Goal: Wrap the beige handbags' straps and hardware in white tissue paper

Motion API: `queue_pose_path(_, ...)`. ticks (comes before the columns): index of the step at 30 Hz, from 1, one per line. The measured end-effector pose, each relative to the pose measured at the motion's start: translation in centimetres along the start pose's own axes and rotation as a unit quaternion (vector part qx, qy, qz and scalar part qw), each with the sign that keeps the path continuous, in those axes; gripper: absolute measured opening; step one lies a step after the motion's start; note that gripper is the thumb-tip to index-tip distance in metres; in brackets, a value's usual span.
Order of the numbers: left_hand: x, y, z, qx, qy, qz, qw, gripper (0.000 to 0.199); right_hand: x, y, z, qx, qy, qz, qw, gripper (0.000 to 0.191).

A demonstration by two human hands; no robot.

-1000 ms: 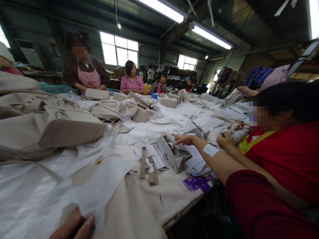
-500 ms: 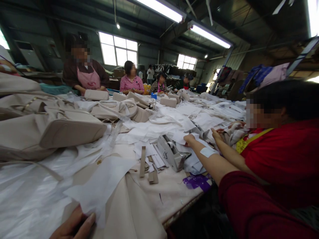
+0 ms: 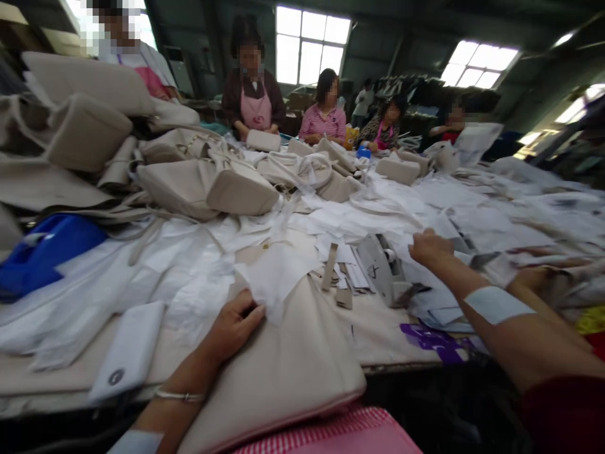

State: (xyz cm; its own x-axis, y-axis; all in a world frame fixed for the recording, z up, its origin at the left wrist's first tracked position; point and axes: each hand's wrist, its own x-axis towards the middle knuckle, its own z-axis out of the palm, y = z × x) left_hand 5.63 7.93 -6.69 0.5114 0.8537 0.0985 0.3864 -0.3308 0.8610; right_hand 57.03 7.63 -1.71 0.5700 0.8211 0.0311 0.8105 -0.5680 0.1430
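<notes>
Over the shoulder, in the head view, I see the left hand (image 3: 240, 323) just below the middle of the frame, thumb and fingers pinched on the near left edge of a white sheet (image 3: 271, 274). Whether they also catch the bag (image 3: 297, 366) underneath, I can't tell. From that pinch the sheet spreads up and to the right over the bag; its long way seems to run across the frame, rising slightly rightward, one corner pointing at the strips (image 3: 329, 268). The left hand is plainly the nearer one: the right hand (image 3: 430, 247) sits well apart, right of centre, beyond the dispenser (image 3: 378, 265). Its fingers are curled in; what they might hold, I can't make out. The bag's length seems to run from mid-frame to the bottom edge, its clasp (image 3: 265, 246) at the far end, its seamed base toward the wearer.
</notes>
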Motion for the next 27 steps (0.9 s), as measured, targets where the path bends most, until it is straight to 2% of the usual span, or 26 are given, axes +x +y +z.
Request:
queue_pose_path(1, 0.0, -0.1, 0.0, -0.017, 0.004, -0.004, 1.000, 0.023, -0.5, -1.0, -0.8, 0.030, 0.043, -0.069, 0.996, 0.036)
queue_pose_path(3, -0.1, -0.4, 0.1, -0.052, 0.008, -0.011, 0.999, 0.021, -2.1, -3.9, -2.4, 0.109, 0.072, -0.195, 0.972, 0.039)
queue_pose_path(4, -0.2, -0.5, 0.1, -0.072, 0.008, -0.016, 0.997, 0.020, -3.3, -5.7, -3.2, 0.166, 0.068, -0.273, 0.945, 0.040)
queue_pose_path(6, -0.3, -0.7, 0.0, -0.125, 0.007, -0.031, 0.992, 0.018, -6.1, -9.7, -4.4, 0.253, 0.049, -0.433, 0.864, 0.049)
queue_pose_path(7, -0.4, -0.8, 0.0, -0.161, 0.008, -0.043, 0.986, 0.018, -7.5, -11.7, -4.8, 0.254, 0.053, -0.498, 0.827, 0.060)
queue_pose_path(9, -0.4, -1.1, -0.1, -0.253, 0.029, -0.071, 0.964, 0.018, -9.7, -15.4, -4.9, 0.221, 0.065, -0.567, 0.791, 0.077)
queue_pose_path(11, -0.3, -1.6, -0.2, -0.347, 0.074, -0.099, 0.930, 0.017, -10.9, -18.2, -4.7, 0.189, 0.075, -0.584, 0.786, 0.070)
queue_pose_path(14, 0.1, -2.1, -0.5, -0.422, 0.130, -0.120, 0.889, 0.013, -10.9, -20.5, -5.0, 0.156, 0.085, -0.577, 0.797, 0.044)
queue_pose_path(17, 0.5, -2.1, -0.9, -0.442, 0.152, -0.121, 0.876, 0.009, -11.3, -21.7, -7.3, 0.152, 0.102, -0.549, 0.815, 0.028)
queue_pose_path(19, 0.8, -1.9, -1.1, -0.457, 0.154, -0.121, 0.868, 0.009, -13.0, -22.5, -9.4, 0.167, 0.112, -0.535, 0.820, 0.026)
queue_pose_path(21, 0.8, -1.6, -1.3, -0.466, 0.151, -0.124, 0.863, 0.009, -16.0, -23.5, -11.3, 0.186, 0.112, -0.554, 0.804, 0.024)
queue_pose_path(23, 0.8, -1.2, -1.6, -0.467, 0.150, -0.130, 0.862, 0.009, -19.3, -24.5, -12.2, 0.199, 0.084, -0.612, 0.761, 0.025)
queue_pose_path(25, 0.8, -1.1, -1.9, -0.462, 0.152, -0.140, 0.863, 0.009, -22.0, -25.1, -11.7, 0.190, 0.033, -0.667, 0.720, 0.033)
queue_pose_path(26, 0.8, -1.0, -2.0, -0.459, 0.152, -0.146, 0.863, 0.010, -22.8, -25.2, -10.8, 0.182, 0.014, -0.675, 0.714, 0.037)
queue_pose_path(27, 0.8, -1.1, -2.0, -0.457, 0.151, -0.152, 0.863, 0.011, -23.3, -25.1, -9.5, 0.175, 0.002, -0.667, 0.724, 0.043)
